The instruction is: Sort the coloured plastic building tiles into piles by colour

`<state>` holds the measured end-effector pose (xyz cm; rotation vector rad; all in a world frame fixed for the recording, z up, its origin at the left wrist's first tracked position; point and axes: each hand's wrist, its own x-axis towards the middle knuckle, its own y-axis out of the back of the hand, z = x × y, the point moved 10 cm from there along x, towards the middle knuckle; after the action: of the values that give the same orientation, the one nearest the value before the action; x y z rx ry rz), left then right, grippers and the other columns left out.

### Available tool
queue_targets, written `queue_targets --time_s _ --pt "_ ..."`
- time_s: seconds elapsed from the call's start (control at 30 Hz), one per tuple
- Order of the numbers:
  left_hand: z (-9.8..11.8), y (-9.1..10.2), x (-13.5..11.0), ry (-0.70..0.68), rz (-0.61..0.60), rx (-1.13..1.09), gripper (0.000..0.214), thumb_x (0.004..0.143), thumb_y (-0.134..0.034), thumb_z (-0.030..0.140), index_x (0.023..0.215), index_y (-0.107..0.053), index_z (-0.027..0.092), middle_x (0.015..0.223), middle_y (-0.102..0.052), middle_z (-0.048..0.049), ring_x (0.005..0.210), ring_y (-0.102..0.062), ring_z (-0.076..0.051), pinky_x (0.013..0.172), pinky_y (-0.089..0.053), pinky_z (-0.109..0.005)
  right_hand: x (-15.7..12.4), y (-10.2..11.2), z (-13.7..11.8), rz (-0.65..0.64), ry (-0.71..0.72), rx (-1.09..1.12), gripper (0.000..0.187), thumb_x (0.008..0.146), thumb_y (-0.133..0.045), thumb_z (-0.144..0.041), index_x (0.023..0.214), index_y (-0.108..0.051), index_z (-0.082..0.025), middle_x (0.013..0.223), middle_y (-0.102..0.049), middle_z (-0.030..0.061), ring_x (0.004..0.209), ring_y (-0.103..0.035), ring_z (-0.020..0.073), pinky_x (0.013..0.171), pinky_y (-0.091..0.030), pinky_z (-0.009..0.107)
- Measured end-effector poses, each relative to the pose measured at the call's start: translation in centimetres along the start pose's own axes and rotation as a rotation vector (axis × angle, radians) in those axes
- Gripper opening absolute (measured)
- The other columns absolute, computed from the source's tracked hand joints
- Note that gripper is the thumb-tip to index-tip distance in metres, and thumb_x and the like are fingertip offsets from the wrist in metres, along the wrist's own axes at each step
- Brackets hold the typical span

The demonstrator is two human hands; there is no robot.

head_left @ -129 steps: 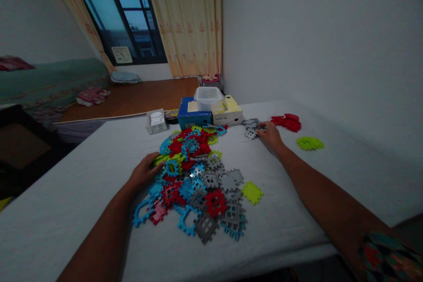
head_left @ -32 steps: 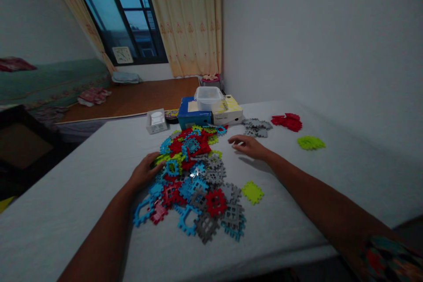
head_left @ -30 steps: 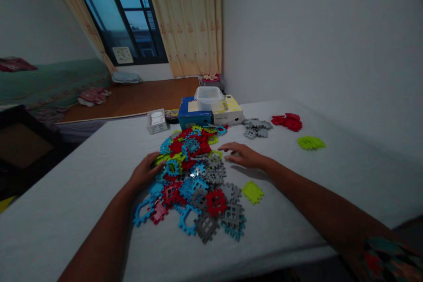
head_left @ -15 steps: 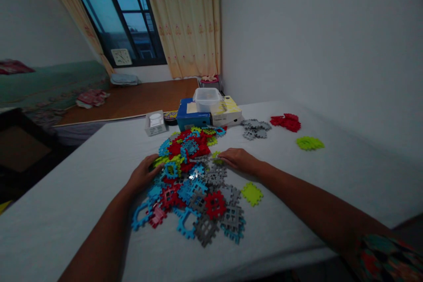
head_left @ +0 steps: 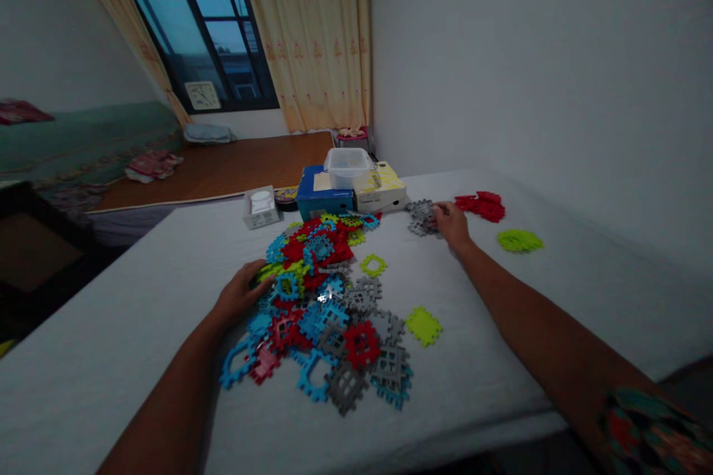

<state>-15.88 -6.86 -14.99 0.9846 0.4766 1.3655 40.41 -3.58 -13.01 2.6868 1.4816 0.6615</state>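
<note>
My right hand [head_left: 452,224] is at the far side of the table, its fingers pinched on a grey interlocking tile at the right edge of a small grey tile pile [head_left: 420,215]. Its fingertips partly cover that tile. My left hand [head_left: 243,292] rests against the left side of a mixed heap of notched plastic tiles [head_left: 317,323] in red, blue, grey and green. Its thumb and fingers lie apart around some lime-green tiles [head_left: 284,271]. A lime-green square frame [head_left: 373,265] and a solid lime-green tile [head_left: 424,325] lie right of the heap.
Beyond my right hand are a red tile pile [head_left: 482,206] and a lime-green pile [head_left: 520,240]. Behind the heap stand a blue box [head_left: 323,200], a white-and-yellow box [head_left: 384,193], a clear plastic tub [head_left: 349,167] on top, and a small white box [head_left: 261,209]. A wall borders the right.
My right hand has moved from the heap's right side, away and to the right, onto the grey pile. The lime-green frame beside the heap is now uncovered. My left hand has stayed put.
</note>
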Motion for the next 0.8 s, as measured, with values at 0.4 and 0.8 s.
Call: queue_targets --time_s 0.4,0.8 --pt "0.9 0.4 -0.2 0.021 0.009 0.001 0.077 0.073 -0.049 0.078 0.119 -0.063 0.018 0.121 -0.064 -0.0124 0.116 -0.059 -0.03 0.106 -0.043 -0.044 -3.0 -4.0 -3.8 -0.304 0.283 -0.175 0.04 0.084 -0.059 -0.031 0.121 -0.063 -0.016 0.121 -0.064 0.0139 0.092 -0.065 0.0211 0.08 -0.057 0.039" --pt "0.6 0.7 -0.1 0.035 0.032 0.012 0.076 0.071 -0.049 0.078 0.114 -0.065 0.018 0.118 -0.067 -0.0116 0.111 -0.062 -0.03 0.101 -0.048 -0.043 -15.1 -12.5 -9.0 -0.922 0.845 -0.398 0.026 0.096 -0.051 -0.03 0.112 -0.068 -0.017 0.117 -0.067 0.0141 0.108 -0.06 0.0211 0.097 -0.046 0.037"
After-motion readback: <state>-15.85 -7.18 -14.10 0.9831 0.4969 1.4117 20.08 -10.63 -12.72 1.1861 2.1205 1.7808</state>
